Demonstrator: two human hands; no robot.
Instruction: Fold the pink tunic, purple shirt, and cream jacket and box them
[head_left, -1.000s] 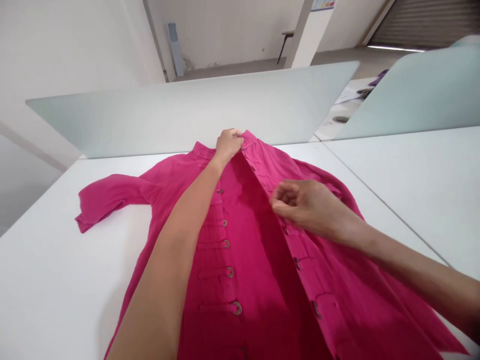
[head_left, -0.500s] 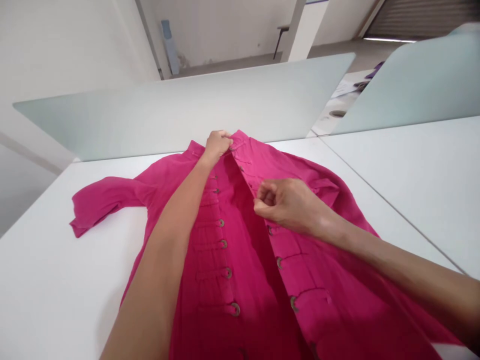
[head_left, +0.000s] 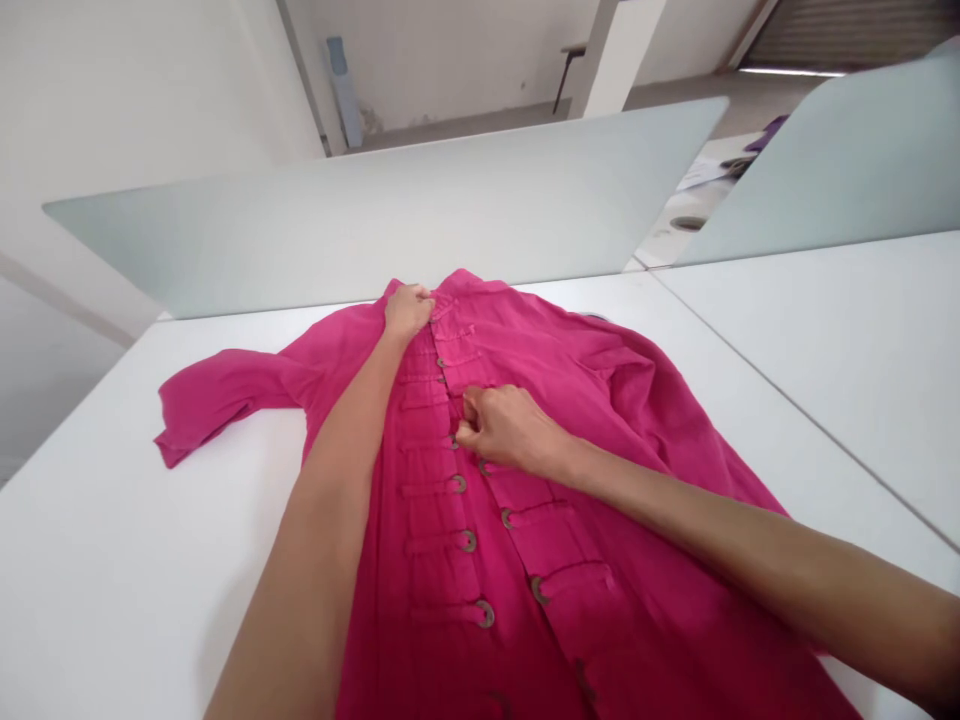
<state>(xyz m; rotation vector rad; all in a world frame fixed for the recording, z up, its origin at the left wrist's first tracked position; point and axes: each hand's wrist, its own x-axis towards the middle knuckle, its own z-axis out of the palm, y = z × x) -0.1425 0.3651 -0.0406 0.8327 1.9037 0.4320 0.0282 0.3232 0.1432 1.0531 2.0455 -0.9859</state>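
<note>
A bright pink shirt (head_left: 600,560) with rows of ring fastenings down both front edges lies face up, its collar away from me. My left hand (head_left: 409,310) is closed on the front edge just below the collar. Lower down, my right hand (head_left: 506,425) pinches the right-hand front edge near mid-chest. The two front edges meet near the top and part into a narrow gap toward the hem. One sleeve (head_left: 225,395) stretches out to the left; the other is folded by the right side.
The white table (head_left: 97,520) carries the shirt, with a seam running along its right part. A frosted partition (head_left: 375,230) stands along the back edge, and a second panel (head_left: 847,170) at the right. Beyond are a water dispenser (head_left: 343,95) and a pillar (head_left: 622,60).
Both hands have moved left, drawing the right-hand front edge across toward the left one. The opening between the two edges has narrowed.
</note>
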